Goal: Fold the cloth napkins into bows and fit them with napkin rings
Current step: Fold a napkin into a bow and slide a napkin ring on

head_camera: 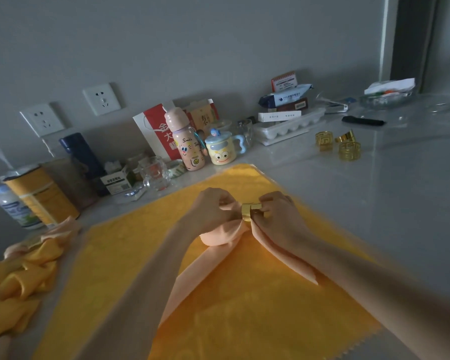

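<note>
Napkin: The peach napkin lies on the yellow cloth on the worktop. It is bunched at the top, and two tails point down toward the person.
Ring: The gold ring sits round the bunched part, between both hands.
Left hand: The left hand pinches the napkin just beside the ring.
Right hand: The right hand grips the ring with curled fingers.
Feel: I think the napkin is soft, light and floppy, so it may fall open if let go. The ring looks hard and smooth, maybe slippery.
Where to hold: Pinch the napkin tight, right by the ring.
Hard to see: The fingers hide how far the napkin goes through the ring. The room is dim. The bows at the left edge are partly cut off.
</note>
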